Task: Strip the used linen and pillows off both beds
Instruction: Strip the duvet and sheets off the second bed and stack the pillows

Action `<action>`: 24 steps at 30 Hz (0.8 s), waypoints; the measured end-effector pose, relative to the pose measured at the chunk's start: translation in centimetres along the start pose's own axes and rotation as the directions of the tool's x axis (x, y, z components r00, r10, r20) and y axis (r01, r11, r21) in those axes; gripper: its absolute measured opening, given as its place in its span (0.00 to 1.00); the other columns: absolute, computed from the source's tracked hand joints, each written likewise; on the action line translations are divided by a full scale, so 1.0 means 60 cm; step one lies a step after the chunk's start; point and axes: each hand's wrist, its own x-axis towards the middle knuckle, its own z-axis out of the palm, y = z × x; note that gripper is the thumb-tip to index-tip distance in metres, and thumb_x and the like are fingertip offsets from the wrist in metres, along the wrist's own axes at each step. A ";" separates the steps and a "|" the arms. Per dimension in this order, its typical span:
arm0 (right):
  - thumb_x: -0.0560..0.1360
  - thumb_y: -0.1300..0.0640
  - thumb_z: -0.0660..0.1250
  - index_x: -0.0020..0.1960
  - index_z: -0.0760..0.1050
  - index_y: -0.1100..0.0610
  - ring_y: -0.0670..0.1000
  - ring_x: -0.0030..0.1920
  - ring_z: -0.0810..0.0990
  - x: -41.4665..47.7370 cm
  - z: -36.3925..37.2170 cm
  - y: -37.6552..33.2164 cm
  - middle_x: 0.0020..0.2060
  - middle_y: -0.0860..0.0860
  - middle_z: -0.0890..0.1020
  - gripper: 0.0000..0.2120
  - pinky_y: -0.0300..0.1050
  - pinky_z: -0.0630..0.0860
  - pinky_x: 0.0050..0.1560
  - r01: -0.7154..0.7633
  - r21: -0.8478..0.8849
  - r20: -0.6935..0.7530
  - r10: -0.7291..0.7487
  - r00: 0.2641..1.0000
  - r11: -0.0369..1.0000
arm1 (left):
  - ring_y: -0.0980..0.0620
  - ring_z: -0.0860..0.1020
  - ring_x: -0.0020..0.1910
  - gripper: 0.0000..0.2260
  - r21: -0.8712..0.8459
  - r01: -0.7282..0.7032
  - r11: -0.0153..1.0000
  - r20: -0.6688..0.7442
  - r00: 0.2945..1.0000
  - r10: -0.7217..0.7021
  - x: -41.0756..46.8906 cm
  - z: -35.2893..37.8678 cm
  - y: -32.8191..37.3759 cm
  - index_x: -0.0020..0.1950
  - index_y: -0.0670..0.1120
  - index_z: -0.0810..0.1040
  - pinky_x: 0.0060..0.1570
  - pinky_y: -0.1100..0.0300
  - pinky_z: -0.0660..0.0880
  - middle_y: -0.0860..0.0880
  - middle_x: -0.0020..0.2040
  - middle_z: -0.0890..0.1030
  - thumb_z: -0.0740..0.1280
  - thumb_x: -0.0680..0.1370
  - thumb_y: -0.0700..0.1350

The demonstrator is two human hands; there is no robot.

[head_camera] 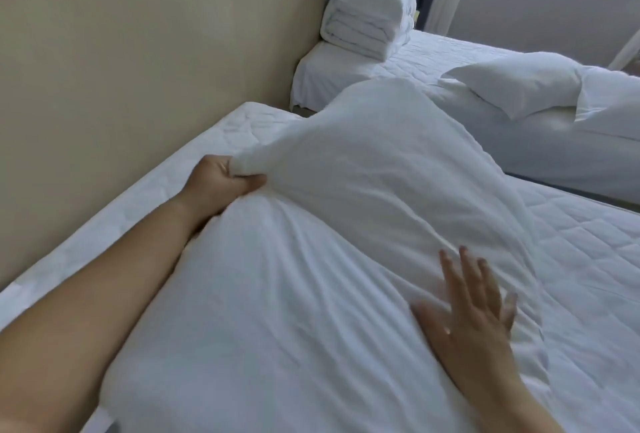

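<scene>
Both hands are at the sheet. The left hand has fingers and thumb curled tight round a bunched fold of it. From that fist the cloth fans forward and to the right in a raised, half-transparent billow. The right hand is flat and open, fingers straight and spread, holding nothing. It is blurred and low over the creased cloth close to the person; whether the palm presses down I cannot tell.

The step in hand, as I judge it, is gathering the sheet off the near bed. To do it well, the left fist should hold a full bunch, not a thin edge, and draw toward the body rather than upward, so the billow collapses inward. The right hand would do best to sweep cloth toward the left fist and then close on it, so the load is carried in two places. To the right of the right hand the quilted pad lies bare. It is best left flat, so pull along it without lifting it. Just left of the left hand the pad's edge runs along the wall, and cloth could catch there.

Further out, beyond the left hand, the far bed carries a stack of pillows and folded bedding at its head end. A pillow lies on loose linen nearer by. That pillow and linen look yet to be cleared.
</scene>
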 end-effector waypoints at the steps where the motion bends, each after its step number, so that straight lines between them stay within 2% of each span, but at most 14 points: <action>1: 0.69 0.28 0.40 0.72 0.59 0.46 0.54 0.73 0.58 0.003 0.030 0.001 0.73 0.52 0.61 0.39 0.69 0.52 0.66 0.020 -0.084 0.111 -0.011 0.994 0.996 | 0.59 0.72 0.25 0.15 0.123 0.057 0.991 0.010 0.998 -0.058 0.011 -0.008 -0.036 0.29 0.44 0.69 0.23 0.72 0.64 0.54 0.23 0.74 0.69 0.74 0.43; 3: 0.58 0.24 0.26 0.76 0.46 0.48 0.56 0.76 0.46 0.009 0.089 0.001 0.76 0.53 0.47 0.52 0.69 0.44 0.68 0.046 -0.176 0.373 0.024 0.927 0.983 | 0.53 0.73 0.37 0.11 0.329 0.155 0.932 0.089 0.977 -0.194 0.010 -0.008 -0.108 0.34 0.45 0.74 0.30 0.66 0.64 0.47 0.34 0.76 0.66 0.76 0.45; 5: 0.52 0.27 0.24 0.74 0.35 0.45 0.53 0.75 0.35 0.021 0.124 -0.002 0.75 0.49 0.35 0.52 0.64 0.37 0.70 0.029 -0.198 0.499 0.075 0.864 0.980 | 0.50 0.74 0.51 0.11 0.338 0.263 0.904 0.156 0.931 -0.329 -0.019 0.001 -0.157 0.53 0.45 0.78 0.43 0.60 0.66 0.45 0.51 0.77 0.61 0.79 0.50; 7: 0.54 0.31 0.26 0.74 0.34 0.44 0.53 0.75 0.34 0.037 0.141 -0.009 0.75 0.48 0.35 0.48 0.64 0.37 0.70 0.035 -0.206 0.546 0.085 0.833 0.978 | 0.48 0.71 0.61 0.25 0.159 0.395 0.905 0.205 0.883 -0.422 -0.049 0.006 -0.180 0.69 0.47 0.68 0.53 0.60 0.65 0.47 0.63 0.73 0.60 0.76 0.59; 9: 0.61 0.30 0.31 0.74 0.35 0.44 0.53 0.75 0.34 0.043 0.145 -0.006 0.75 0.48 0.35 0.43 0.64 0.37 0.70 0.059 -0.223 0.582 0.085 0.809 0.973 | 0.50 0.70 0.61 0.45 0.090 0.419 0.903 0.240 0.871 -0.428 -0.072 0.007 -0.183 0.72 0.51 0.61 0.56 0.60 0.65 0.52 0.63 0.71 0.67 0.61 0.69; 11: 0.68 0.31 0.35 0.74 0.35 0.44 0.53 0.75 0.34 0.041 0.139 0.003 0.75 0.48 0.35 0.38 0.64 0.38 0.70 0.059 -0.250 0.598 0.107 0.794 0.966 | 0.51 0.70 0.62 0.57 0.209 0.368 0.906 0.251 0.875 -0.414 -0.088 0.005 -0.185 0.73 0.52 0.58 0.61 0.57 0.66 0.54 0.66 0.69 0.69 0.48 0.71; 12: 0.70 0.31 0.37 0.74 0.35 0.45 0.53 0.75 0.34 0.037 0.129 0.003 0.75 0.48 0.35 0.37 0.63 0.38 0.71 0.053 -0.256 0.598 0.115 0.793 0.965 | 0.50 0.68 0.66 0.57 0.315 0.340 0.886 0.255 0.869 -0.423 -0.093 0.008 -0.186 0.74 0.52 0.54 0.64 0.55 0.65 0.53 0.69 0.67 0.69 0.50 0.72; 15: 0.69 0.34 0.39 0.76 0.44 0.50 0.54 0.76 0.46 0.001 0.123 -0.025 0.76 0.51 0.46 0.38 0.62 0.44 0.71 0.045 -0.147 0.476 0.031 0.879 0.988 | 0.49 0.56 0.74 0.39 0.658 0.127 0.742 0.089 0.966 -0.244 -0.107 0.036 -0.173 0.76 0.52 0.43 0.72 0.51 0.55 0.50 0.77 0.52 0.61 0.73 0.63; 17: 0.70 0.36 0.45 0.74 0.55 0.53 0.54 0.74 0.57 -0.051 0.135 -0.063 0.68 0.51 0.67 0.37 0.56 0.52 0.68 0.167 -0.067 0.391 -0.128 0.912 0.984 | 0.50 0.52 0.75 0.37 0.682 0.003 0.732 0.037 0.999 -0.038 -0.126 0.069 -0.168 0.76 0.52 0.44 0.72 0.54 0.50 0.51 0.77 0.50 0.50 0.72 0.68; 18: 0.72 0.38 0.48 0.74 0.54 0.50 0.52 0.75 0.53 -0.085 0.150 -0.081 0.63 0.50 0.73 0.33 0.53 0.52 0.67 0.284 -0.030 0.350 -0.256 0.901 0.958 | 0.51 0.51 0.76 0.44 0.704 -0.029 0.710 0.032 0.999 0.010 -0.142 0.086 -0.167 0.76 0.53 0.46 0.72 0.55 0.47 0.51 0.77 0.50 0.41 0.65 0.74; 20: 0.72 0.41 0.51 0.74 0.52 0.49 0.50 0.76 0.48 -0.145 0.152 -0.127 0.60 0.50 0.78 0.33 0.52 0.50 0.68 0.458 0.046 0.457 -0.426 0.781 0.888 | 0.50 0.49 0.76 0.58 0.740 -0.014 0.672 0.029 1.000 -0.011 -0.166 0.107 -0.196 0.76 0.54 0.49 0.70 0.56 0.42 0.50 0.77 0.51 0.24 0.50 0.77; 21: 0.76 0.45 0.49 0.73 0.55 0.49 0.49 0.75 0.51 -0.158 0.145 -0.138 0.62 0.50 0.77 0.26 0.52 0.49 0.69 0.549 0.059 0.519 -0.495 0.697 0.834 | 0.49 0.49 0.76 0.61 0.738 0.013 0.675 0.009 1.000 -0.030 -0.173 0.111 -0.218 0.76 0.54 0.50 0.70 0.56 0.40 0.49 0.77 0.52 0.20 0.47 0.76; 23: 0.82 0.54 0.42 0.72 0.57 0.51 0.45 0.74 0.57 -0.169 0.128 -0.144 0.71 0.48 0.67 0.19 0.52 0.46 0.72 0.670 0.083 0.695 -0.525 0.491 0.737 | 0.47 0.54 0.76 0.60 0.719 0.040 0.694 -0.007 0.999 -0.051 -0.180 0.109 -0.246 0.75 0.51 0.55 0.70 0.53 0.42 0.47 0.76 0.56 0.21 0.51 0.77; 24: 0.82 0.54 0.42 0.71 0.58 0.51 0.42 0.72 0.60 -0.167 0.124 -0.136 0.71 0.46 0.67 0.18 0.51 0.46 0.72 0.692 0.089 0.661 -0.562 0.497 0.717 | 0.45 0.57 0.75 0.58 0.717 0.035 0.697 -0.012 0.999 -0.037 -0.179 0.108 -0.254 0.74 0.50 0.59 0.70 0.51 0.46 0.45 0.75 0.60 0.24 0.55 0.77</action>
